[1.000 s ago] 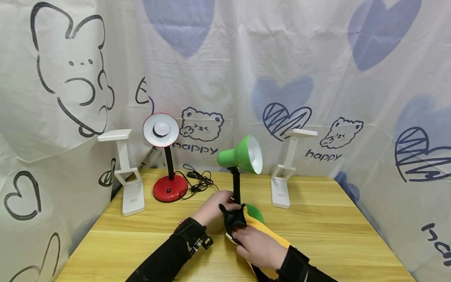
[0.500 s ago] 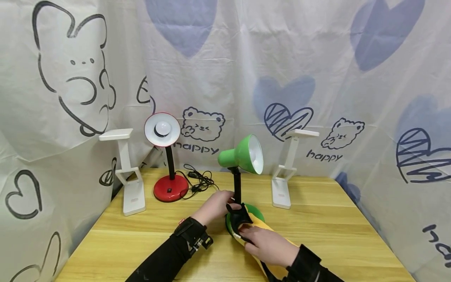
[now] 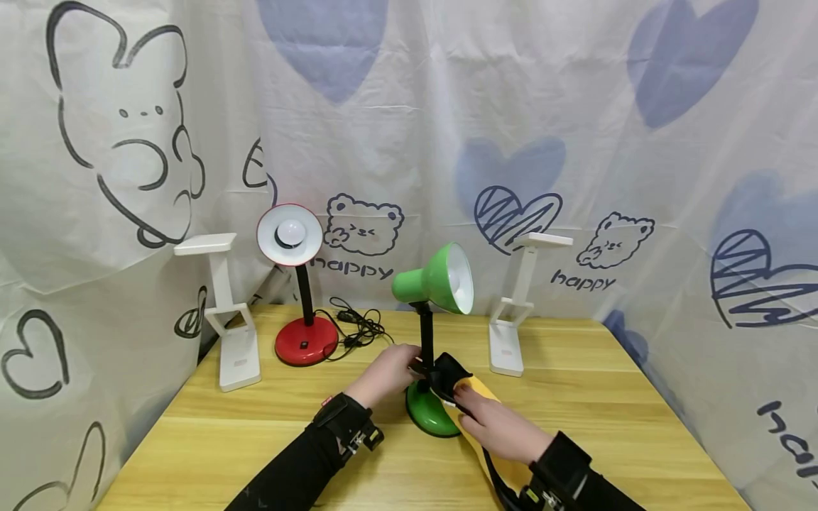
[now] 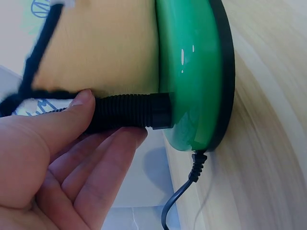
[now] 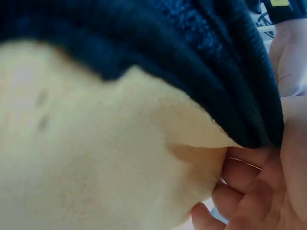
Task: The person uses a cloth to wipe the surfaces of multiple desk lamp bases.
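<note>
In the head view a green desk lamp (image 3: pixel 427 284) stands mid-table on its round green base (image 3: pixel 429 413). My left hand (image 3: pixel 391 370) holds its black neck; the left wrist view shows thumb and fingers around the ribbed neck (image 4: pixel 127 111), just above the base. From the right, my right hand (image 3: pixel 505 427) grips a yellow cloth with black edging (image 3: pixel 469 438), its black end right beside the neck. Close up in the right wrist view, curled fingers (image 5: pixel 240 175) hold the cloth's edge by the dark trim, while the rest of it fills most of that view.
A red lamp (image 3: pixel 307 342) with a coiled black cable (image 3: pixel 361 330) stands back left. White folding lamps stand at the far left (image 3: pixel 239 358) and back right (image 3: pixel 506 348). A patterned curtain (image 3: pixel 409 106) closes off the table's back and sides.
My right hand has moved the cloth right and slightly up, off the front of the green base, uncovering it. The left hand stays at the lamp's neck.
</note>
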`<state>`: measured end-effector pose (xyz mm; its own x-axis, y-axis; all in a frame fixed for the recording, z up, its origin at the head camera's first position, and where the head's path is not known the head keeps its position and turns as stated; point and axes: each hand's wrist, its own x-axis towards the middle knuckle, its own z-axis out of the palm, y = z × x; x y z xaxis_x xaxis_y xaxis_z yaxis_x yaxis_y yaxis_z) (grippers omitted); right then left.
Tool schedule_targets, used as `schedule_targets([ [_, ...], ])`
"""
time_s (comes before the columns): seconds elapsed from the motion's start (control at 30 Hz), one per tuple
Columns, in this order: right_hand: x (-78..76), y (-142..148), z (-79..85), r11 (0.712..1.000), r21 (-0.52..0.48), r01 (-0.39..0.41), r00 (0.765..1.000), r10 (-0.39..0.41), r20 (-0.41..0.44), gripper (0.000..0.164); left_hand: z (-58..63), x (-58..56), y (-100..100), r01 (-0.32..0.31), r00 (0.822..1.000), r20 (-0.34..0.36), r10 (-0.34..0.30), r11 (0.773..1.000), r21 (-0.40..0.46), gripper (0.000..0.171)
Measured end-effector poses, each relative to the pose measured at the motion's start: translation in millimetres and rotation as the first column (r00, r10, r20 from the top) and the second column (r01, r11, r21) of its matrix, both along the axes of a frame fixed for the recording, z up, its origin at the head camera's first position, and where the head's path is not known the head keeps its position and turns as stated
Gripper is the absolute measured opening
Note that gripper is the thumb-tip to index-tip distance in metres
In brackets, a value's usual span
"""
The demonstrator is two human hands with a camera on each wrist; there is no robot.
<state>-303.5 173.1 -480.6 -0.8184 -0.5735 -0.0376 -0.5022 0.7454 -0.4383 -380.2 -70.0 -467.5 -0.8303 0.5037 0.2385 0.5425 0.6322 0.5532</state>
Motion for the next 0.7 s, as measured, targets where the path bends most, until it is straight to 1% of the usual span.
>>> schedule_targets([
  [0.07, -9.4, -5.8, -1.1, 1.0, 0.005, -0.008, 1.0, 0.008, -0.014, 0.047, 0.0, -0.4, -1.1, 0.001, 1.0, 0.003, -0.001, 1.0, -0.001, 0.018],
  [0.17, -23.8, -12.9, -1.5, 0.999, 0.023, -0.03, 0.999, 0.031, -0.017, 0.048, 1.0, -0.7, -1.6, 0.0, 1.0, 0.017, 0.0, 1.0, 0.006, 0.016],
  [0.23, -32.9, -17.2, -2.0, 0.997, 0.053, -0.058, 0.998, 0.059, -0.03, 0.05, 1.4, -0.7, -1.2, 0.008, 1.0, 0.02, -0.008, 1.0, 0.011, 0.016],
  [0.33, -45.6, -22.4, -4.4, 0.99, 0.105, -0.099, 0.991, 0.108, -0.082, 0.052, 1.3, -0.2, -1.2, 0.015, 0.999, 0.031, -0.016, 1.0, 0.024, 0.017],
  [0.43, -56.5, -26.9, -4.6, 0.986, 0.126, -0.107, 0.99, 0.118, -0.08, 0.053, 0.6, 0.2, -1.6, 0.018, 0.999, 0.044, -0.02, 0.999, 0.044, 0.022],
  [0.57, -65.3, -29.6, -2.7, 0.989, 0.119, -0.094, 0.995, 0.096, -0.018, 0.052, 0.6, 0.4, -1.0, 0.018, 0.998, 0.051, -0.021, 0.998, 0.056, 0.022],
  [0.7, -65.6, -28.2, -0.8, 0.988, 0.123, -0.094, 0.995, 0.096, -0.015, 0.049, 0.7, 0.6, 0.3, 0.003, 0.999, 0.051, -0.005, 0.999, 0.045, 0.02],
])
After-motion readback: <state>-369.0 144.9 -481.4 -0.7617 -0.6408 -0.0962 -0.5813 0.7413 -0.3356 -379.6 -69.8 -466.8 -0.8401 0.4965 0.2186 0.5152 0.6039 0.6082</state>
